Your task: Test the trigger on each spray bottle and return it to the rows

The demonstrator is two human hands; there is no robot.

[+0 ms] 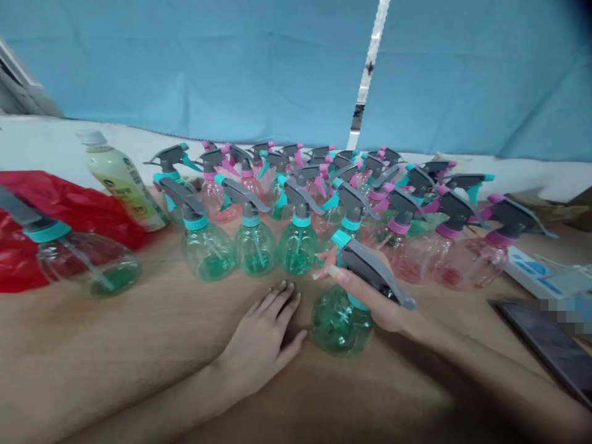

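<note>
A green see-through spray bottle [342, 330] with a grey and turquoise trigger head stands close in front of me. My right hand [369, 294] is closed around its neck, just under the head, with the thumb and fingers reaching toward the trigger side. Part of the grip is hidden behind the sprayer. My left hand [261, 336] lies flat on the wooden table [152, 345], fingers stretched out, holding nothing. Its thumb tip is just left of the bottle. Behind both hands stands another green spray bottle [298, 246] in the front row.
Several pink spray bottles [456, 256] and green ones fill rows at the back. A separate green spray bottle [90, 262] stands left, by a red plastic bag [92, 206] and a drink bottle [124, 182]. A dark tablet-like device [546, 345] lies right. Blue cloth [231, 68] hangs behind.
</note>
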